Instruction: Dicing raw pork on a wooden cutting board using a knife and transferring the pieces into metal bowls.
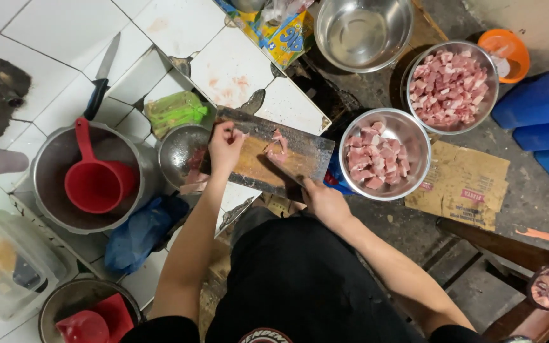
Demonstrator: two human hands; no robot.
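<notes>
On the wooden cutting board [258, 159], the left hand [225, 147] pinches a strip of raw meat [277, 147] while the right hand [324, 202], fist closed, grips the board's near edge; greasy fingers could likely let the meat slip off.

Black-handled knife [101, 77] lies on the white tiled table [52, 38], well apart from the green bag [174, 111]. Red scoop [96, 181] sits inside a large grey pot [58, 209]. Blue plastic bag [140, 232] just beside that pot. Empty steel bowl [363, 32] at the top edge; an orange cup [506, 54] and blue jerrycans [544, 117] to the right. Flattened cardboard [465, 187] on the floor.
</notes>
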